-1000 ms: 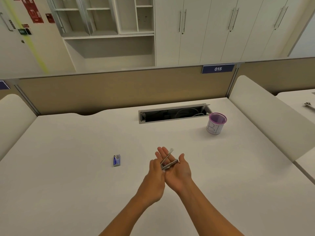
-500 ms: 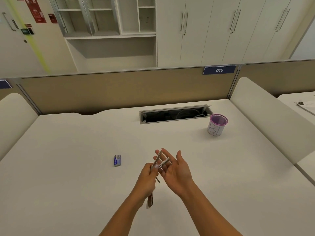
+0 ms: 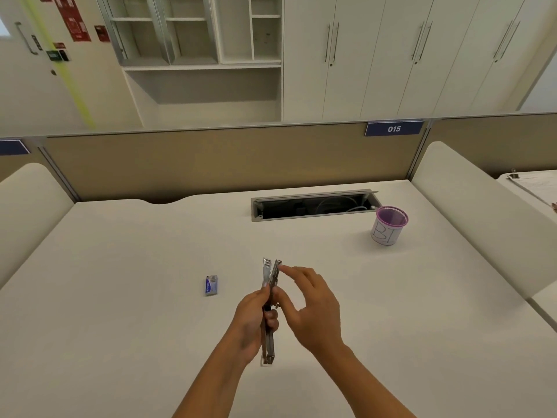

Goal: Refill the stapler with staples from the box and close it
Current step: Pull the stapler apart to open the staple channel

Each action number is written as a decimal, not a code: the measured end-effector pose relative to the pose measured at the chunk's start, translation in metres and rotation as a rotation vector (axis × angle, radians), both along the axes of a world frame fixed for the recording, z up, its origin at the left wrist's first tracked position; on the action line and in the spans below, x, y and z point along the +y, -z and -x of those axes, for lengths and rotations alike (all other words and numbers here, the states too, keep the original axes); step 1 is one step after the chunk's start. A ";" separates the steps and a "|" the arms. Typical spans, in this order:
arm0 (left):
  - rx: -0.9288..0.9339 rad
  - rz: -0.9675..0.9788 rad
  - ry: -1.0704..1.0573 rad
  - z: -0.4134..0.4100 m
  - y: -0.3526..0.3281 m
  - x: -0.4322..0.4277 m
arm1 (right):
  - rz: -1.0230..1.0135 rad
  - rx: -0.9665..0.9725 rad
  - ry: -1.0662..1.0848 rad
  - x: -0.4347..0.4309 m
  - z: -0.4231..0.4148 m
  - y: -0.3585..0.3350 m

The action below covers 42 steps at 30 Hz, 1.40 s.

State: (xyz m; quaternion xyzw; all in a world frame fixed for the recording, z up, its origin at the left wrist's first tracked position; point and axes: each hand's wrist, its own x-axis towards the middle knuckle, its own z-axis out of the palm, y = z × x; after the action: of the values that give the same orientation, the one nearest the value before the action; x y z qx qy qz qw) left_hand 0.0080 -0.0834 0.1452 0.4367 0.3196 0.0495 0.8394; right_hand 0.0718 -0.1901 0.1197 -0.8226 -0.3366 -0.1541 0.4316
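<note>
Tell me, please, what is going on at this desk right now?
A person holds a metal stapler, swung open, above the white desk. The left hand grips its middle while the right hand touches its far end with a forefinger. The small blue staple box lies on the desk to the left, apart from both hands.

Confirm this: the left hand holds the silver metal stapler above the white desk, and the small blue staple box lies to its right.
Wrong side. In the head view the small blue staple box lies to the left of the silver metal stapler, not its right. The left hand does hold the stapler above the white desk.
</note>
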 end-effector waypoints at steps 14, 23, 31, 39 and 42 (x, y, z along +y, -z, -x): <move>0.060 -0.047 0.056 -0.004 -0.004 0.001 | 0.153 0.006 0.016 0.006 -0.016 -0.017; 0.056 -0.052 0.070 -0.005 -0.001 0.003 | 0.018 0.470 -0.156 0.008 -0.029 -0.022; 0.038 -0.050 0.042 -0.009 -0.002 0.007 | -0.253 0.669 -0.139 0.009 -0.029 -0.019; 0.024 -0.060 0.039 -0.013 0.001 0.009 | -0.465 0.934 -0.168 0.004 -0.035 -0.018; 0.021 -0.068 0.045 -0.017 0.004 0.009 | -0.513 0.967 -0.176 0.003 -0.038 -0.017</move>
State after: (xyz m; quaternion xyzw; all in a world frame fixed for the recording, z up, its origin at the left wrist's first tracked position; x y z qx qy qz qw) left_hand 0.0246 -0.0747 0.1415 0.4728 0.3168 0.0369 0.8214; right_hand 0.1094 -0.1871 0.1369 -0.6368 -0.1195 0.2006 0.7349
